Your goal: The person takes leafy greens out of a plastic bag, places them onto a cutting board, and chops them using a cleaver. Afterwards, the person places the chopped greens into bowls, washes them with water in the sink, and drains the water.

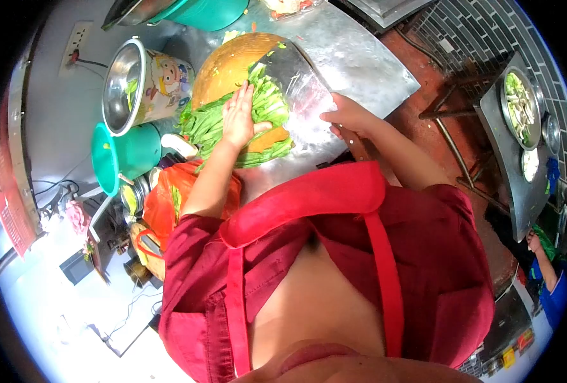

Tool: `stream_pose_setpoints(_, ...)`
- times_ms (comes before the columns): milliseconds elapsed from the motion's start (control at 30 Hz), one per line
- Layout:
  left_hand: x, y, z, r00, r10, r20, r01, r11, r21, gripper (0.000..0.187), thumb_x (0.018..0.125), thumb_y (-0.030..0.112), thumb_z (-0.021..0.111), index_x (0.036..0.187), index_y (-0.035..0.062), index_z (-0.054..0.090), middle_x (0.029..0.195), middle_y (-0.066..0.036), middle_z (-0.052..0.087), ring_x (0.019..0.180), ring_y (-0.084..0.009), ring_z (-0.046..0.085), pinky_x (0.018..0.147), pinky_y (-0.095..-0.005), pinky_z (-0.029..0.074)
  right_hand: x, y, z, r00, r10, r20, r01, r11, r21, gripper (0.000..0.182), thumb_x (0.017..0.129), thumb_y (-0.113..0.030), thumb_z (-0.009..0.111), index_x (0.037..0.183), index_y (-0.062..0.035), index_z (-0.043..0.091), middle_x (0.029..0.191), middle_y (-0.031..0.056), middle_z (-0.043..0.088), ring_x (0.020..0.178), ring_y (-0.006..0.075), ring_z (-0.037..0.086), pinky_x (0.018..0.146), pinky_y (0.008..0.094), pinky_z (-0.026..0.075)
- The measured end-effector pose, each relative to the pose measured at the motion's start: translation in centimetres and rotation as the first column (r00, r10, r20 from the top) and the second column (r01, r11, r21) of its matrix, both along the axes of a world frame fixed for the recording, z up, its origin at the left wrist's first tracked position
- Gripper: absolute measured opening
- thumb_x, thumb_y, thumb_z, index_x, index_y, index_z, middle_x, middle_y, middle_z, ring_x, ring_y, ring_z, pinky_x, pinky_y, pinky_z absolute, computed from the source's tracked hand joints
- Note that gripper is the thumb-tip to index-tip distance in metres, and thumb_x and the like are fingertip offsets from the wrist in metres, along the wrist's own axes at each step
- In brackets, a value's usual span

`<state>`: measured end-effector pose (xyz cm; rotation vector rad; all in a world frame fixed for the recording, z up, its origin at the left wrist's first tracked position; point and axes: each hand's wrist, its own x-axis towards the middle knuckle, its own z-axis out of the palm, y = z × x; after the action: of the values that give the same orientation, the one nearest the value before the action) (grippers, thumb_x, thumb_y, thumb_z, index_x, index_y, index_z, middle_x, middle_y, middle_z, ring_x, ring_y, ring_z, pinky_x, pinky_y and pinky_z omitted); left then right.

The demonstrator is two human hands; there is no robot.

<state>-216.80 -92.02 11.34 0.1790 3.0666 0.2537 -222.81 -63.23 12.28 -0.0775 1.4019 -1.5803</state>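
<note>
My left hand lies flat on a heap of long leafy greens, its fingers stretched out and its thumb apart. The greens cover much of a round wooden chopping board. In my right hand is a broad cleaver, gripped at its near end. Its wide, shiny blade lies along the right side of the greens, over the board's edge. Glare on the metal hides where the blade meets the table.
A metal table carries the board. To the left stand a steel pot, a green bucket and an orange-red plastic bag. On the right, a stand holds a bowl of cut vegetables. Another person's arm shows at the far right.
</note>
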Motion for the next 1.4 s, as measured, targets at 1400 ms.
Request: stream_pose_setpoints(1400, 5.0, 2.0, 2.9, 0.994, -0.107, 0.025, 0.110, 0.979, -0.174, 0.117, 0.047, 0.051, 0.077, 0.137, 0.0015, 0.019, 0.142, -0.019, 0.017, 0.133, -0.0346, 0.014, 0.105, -0.0532, 0.015, 2.4, 8.9, 4.2, 0.973, -0.165, -0.163, 0.176, 0.983, 0.059, 0.033, 0.080, -0.004, 0.054, 0.110, -0.0004, 0.042, 0.071, 0.0058, 0.051, 0.044, 0.0117, 0.046, 0.038, 0.0243, 0.038)
